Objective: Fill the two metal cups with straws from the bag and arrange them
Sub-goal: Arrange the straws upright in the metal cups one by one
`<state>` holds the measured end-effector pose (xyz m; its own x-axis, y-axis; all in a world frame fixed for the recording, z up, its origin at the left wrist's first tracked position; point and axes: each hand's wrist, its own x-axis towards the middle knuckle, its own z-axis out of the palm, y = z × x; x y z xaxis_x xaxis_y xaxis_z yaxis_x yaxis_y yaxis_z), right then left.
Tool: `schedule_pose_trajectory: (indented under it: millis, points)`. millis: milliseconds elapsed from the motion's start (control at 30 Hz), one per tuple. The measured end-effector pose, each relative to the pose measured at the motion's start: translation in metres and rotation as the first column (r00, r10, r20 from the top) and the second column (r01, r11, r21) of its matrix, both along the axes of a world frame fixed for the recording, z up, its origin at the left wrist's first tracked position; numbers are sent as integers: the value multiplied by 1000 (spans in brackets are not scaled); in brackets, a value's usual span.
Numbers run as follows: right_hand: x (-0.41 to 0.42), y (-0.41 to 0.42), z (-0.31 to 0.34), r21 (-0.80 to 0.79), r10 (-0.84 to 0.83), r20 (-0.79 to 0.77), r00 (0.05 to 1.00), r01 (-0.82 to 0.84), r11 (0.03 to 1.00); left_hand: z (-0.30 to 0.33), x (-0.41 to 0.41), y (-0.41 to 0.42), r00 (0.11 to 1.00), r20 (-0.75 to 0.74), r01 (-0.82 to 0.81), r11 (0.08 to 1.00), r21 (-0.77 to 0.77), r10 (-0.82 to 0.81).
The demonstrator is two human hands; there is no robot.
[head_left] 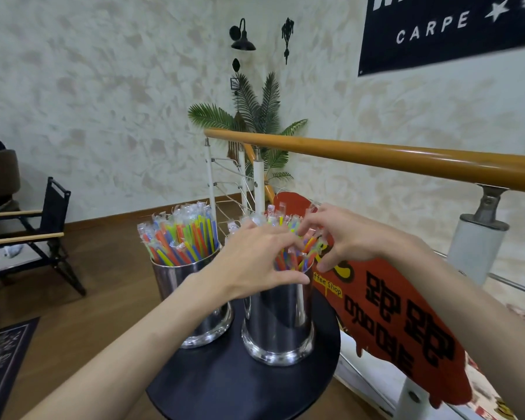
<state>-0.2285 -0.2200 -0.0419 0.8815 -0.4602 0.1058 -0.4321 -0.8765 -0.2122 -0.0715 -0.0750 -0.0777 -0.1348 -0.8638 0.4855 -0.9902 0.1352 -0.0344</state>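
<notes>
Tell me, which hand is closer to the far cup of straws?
Left. The left hand sits right beside the far cup, over the near cup; the right hand is past both.

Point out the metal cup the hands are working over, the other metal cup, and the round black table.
Right metal cup (pixel 278 322): head view, on its shiny side wall.
Left metal cup (pixel 170 280): head view, on its side wall below the straws.
Round black table (pixel 225 386): head view, on its bare top in front of the cups.
</notes>
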Motion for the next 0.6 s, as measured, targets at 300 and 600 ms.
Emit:
schedule_pose_trajectory:
  millis: [300, 600]
  points:
    - [5, -1, -10, -87, 36, -9, 999, -36, 996, -25, -10, -14, 997, -36, -66, 993, -99, 62]
    - [5, -3, -7, -21, 101, -3, 995, -101, 995, -30, -14, -20, 992, -119, -57, 981, -186, 35]
